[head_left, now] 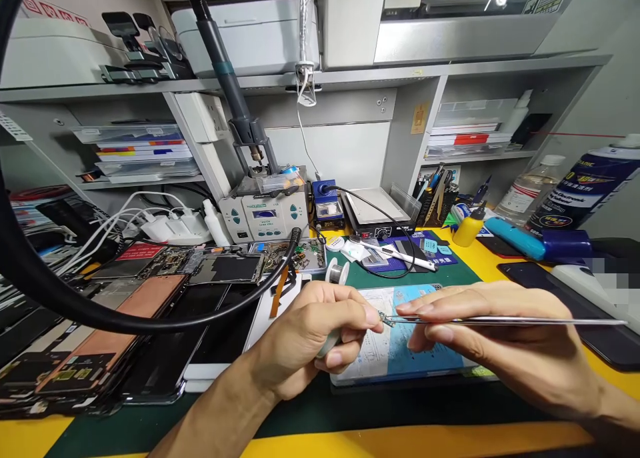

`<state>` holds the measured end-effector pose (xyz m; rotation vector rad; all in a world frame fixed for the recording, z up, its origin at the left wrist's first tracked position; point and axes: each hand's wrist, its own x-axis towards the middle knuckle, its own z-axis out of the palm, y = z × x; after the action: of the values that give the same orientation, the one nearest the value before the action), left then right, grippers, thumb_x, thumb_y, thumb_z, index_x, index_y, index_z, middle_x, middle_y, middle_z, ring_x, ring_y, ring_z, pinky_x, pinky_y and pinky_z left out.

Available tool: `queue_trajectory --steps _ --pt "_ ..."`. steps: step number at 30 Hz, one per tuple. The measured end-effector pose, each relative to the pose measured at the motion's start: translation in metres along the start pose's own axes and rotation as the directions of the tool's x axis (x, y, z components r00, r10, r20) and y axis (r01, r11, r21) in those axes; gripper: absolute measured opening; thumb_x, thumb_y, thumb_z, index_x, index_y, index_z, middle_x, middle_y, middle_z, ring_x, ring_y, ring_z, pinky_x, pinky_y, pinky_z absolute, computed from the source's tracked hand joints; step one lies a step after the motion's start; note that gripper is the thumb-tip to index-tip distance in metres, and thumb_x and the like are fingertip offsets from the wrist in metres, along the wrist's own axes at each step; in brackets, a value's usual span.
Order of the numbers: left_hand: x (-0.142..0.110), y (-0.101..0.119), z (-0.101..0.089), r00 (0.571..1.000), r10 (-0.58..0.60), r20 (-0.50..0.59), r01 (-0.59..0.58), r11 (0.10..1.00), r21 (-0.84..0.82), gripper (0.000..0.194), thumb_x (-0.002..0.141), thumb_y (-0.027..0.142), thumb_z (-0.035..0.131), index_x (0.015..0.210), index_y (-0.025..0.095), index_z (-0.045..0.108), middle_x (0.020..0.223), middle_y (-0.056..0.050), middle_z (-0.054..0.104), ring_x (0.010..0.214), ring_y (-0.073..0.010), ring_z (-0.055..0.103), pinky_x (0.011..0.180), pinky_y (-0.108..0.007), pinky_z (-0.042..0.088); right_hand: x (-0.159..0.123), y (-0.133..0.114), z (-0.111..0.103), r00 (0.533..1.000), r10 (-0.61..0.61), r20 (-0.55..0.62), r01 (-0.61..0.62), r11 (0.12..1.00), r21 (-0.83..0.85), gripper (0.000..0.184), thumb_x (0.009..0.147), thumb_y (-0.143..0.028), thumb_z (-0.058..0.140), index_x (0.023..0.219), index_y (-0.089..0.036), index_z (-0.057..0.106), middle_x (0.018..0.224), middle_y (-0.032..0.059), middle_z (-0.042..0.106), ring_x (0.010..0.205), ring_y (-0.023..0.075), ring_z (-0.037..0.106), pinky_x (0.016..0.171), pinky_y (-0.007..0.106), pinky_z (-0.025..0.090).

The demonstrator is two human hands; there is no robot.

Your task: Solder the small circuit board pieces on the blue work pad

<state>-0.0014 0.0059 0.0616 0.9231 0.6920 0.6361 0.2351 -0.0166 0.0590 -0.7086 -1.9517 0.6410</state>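
Between the thumb and forefinger of my left hand [313,325] is pinched a small circuit board [387,320], its edge sticking out to the right. A pale rounded thing [329,343] shows in the curl of the same hand; its kind is hidden. My right hand [505,341] is closed on metal tweezers [545,322], held almost level, with the tips at the board. Whether the tips grip it or only touch it, I cannot tell. Both hands are above a flat blue and white case [415,361] on the green mat [310,418].
Phones and phone parts [165,351] cover the left side. A black hose [225,318] loops in front of them from the hot-air station [270,215]. Behind my hands are a solder spool [337,271] and a soldering iron [400,255]. Bottles [470,228] and a spray can [580,191] stand right.
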Motion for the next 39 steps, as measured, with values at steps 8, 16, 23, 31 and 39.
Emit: queue_trajectory --steps 8,16,23,31,39 --pt "0.001 0.001 0.000 1.000 0.008 -0.019 -0.007 0.999 0.047 0.012 0.077 0.020 0.066 0.067 0.014 0.064 0.047 0.006 0.042 0.035 -0.0020 0.028 0.040 -0.024 0.008 0.003 -0.004 0.001 1.000 0.000 0.001 0.000 1.000 -0.006 0.030 0.084 -0.010 0.076 0.106 -0.030 0.081 0.095 0.0010 0.083 0.070 0.0177 0.079 0.070 0.024 0.066" --pt "0.000 0.002 0.002 0.999 0.017 -0.043 -0.014 0.997 0.075 0.014 0.076 0.023 0.069 0.066 0.014 0.063 0.047 0.006 0.043 0.036 -0.0023 0.030 0.040 -0.023 0.009 0.001 -0.003 0.002 0.994 0.110 0.002 -0.110 0.992 0.070 0.027 0.086 -0.013 0.076 0.104 -0.032 0.082 0.085 -0.0017 0.083 0.069 0.0170 0.079 0.069 0.023 0.065" --pt "0.000 0.001 0.007 0.992 0.111 -0.057 -0.105 0.990 0.097 0.015 0.077 0.022 0.072 0.068 0.012 0.065 0.051 0.006 0.046 0.038 -0.0011 0.034 0.039 -0.018 0.018 0.002 -0.006 0.006 0.958 0.284 -0.029 -0.273 0.942 0.195 0.017 0.087 -0.021 0.076 0.096 -0.033 0.083 0.074 -0.0015 0.082 0.064 0.0166 0.078 0.066 0.021 0.063" --pt "-0.001 -0.001 0.008 0.980 0.191 -0.054 -0.181 0.973 0.144 0.017 0.081 0.021 0.072 0.070 0.012 0.064 0.045 0.008 0.044 0.037 -0.0009 0.032 0.037 -0.014 0.020 0.002 -0.010 0.013 0.886 0.453 -0.097 -0.400 0.854 0.334 0.006 0.082 -0.033 0.081 0.084 -0.028 0.084 0.071 0.0037 0.081 0.059 0.0179 0.075 0.061 0.024 0.062" --pt "0.000 -0.005 0.005 0.958 0.282 -0.056 -0.254 0.921 0.296 0.021 0.087 0.029 0.069 0.074 0.013 0.065 0.046 0.008 0.045 0.040 -0.0029 0.032 0.040 -0.016 0.026 0.004 -0.002 0.010 0.854 0.519 0.018 -0.461 0.741 0.489 0.011 0.085 -0.032 0.079 0.088 -0.023 0.083 0.065 0.0050 0.079 0.060 0.0198 0.076 0.062 0.027 0.062"
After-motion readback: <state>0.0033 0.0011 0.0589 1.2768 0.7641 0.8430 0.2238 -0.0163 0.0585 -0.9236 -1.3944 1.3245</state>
